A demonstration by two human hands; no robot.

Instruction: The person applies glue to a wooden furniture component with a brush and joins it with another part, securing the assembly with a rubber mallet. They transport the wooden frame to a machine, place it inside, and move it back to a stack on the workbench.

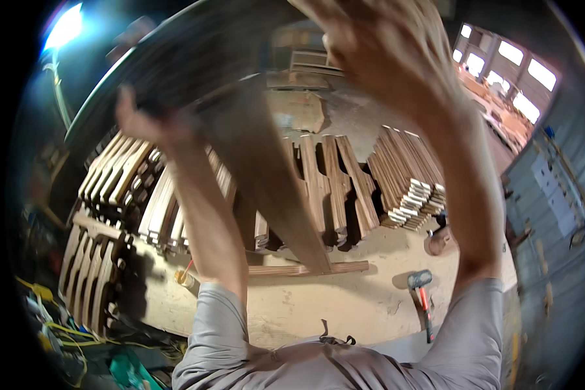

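Note:
A large dark wooden piece (260,149), raised close in front of me, is smeared by motion; its exact kind does not show. One long tapering part slants down toward the bench, and a broad curved-edged part fills the upper left. My left hand (149,123) grips the broad part, thumb up, with its other fingers blurred or hidden. My right hand (383,52) is raised at the top, beside the upper end of the piece. Its fingers are blurred and partly cut off, so its grip is unclear. Below lies a narrow wooden strip (351,266) on the bench.
The pale workbench (292,305) bears rows of shaped wooden slats (331,188) and a stack of slats (409,175). A mallet (420,292) lies at the right, a small yellowish container (187,279) at the left. More shaped parts (91,279) stand far left, near yellow cords (71,331).

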